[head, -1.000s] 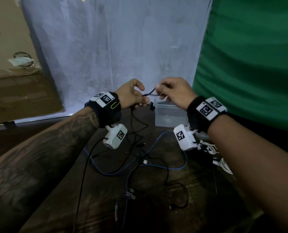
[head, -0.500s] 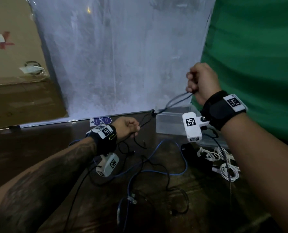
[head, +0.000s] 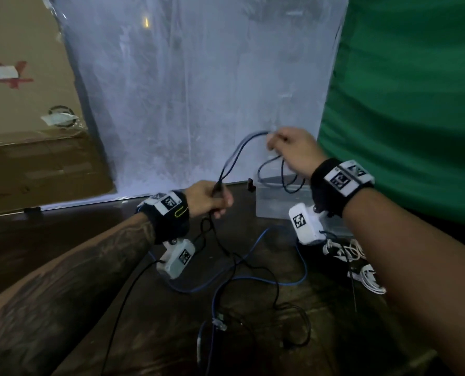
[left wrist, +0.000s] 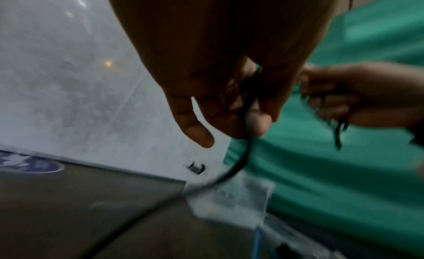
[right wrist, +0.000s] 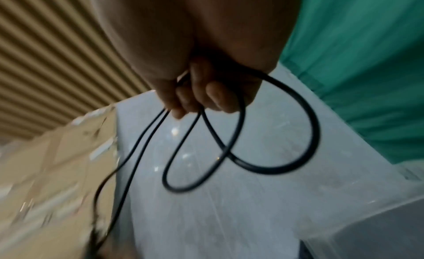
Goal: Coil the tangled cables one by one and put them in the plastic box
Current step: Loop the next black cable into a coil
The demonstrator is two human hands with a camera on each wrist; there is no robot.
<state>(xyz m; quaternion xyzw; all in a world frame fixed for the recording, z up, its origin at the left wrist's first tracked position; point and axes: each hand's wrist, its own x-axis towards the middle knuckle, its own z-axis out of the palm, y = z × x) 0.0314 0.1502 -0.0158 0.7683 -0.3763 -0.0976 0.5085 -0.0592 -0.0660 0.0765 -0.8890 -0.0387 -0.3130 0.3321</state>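
I see one black cable strung in the air between my two hands, two strands side by side. My right hand grips it above the box, fingers curled round two hanging loops. My left hand pinches the same cable lower down, thumb against fingers. On the table lie one blue cable, more black cable and a white bundle.

Left hand pinching black cable, right hand gripping cable loops, clear plastic box below
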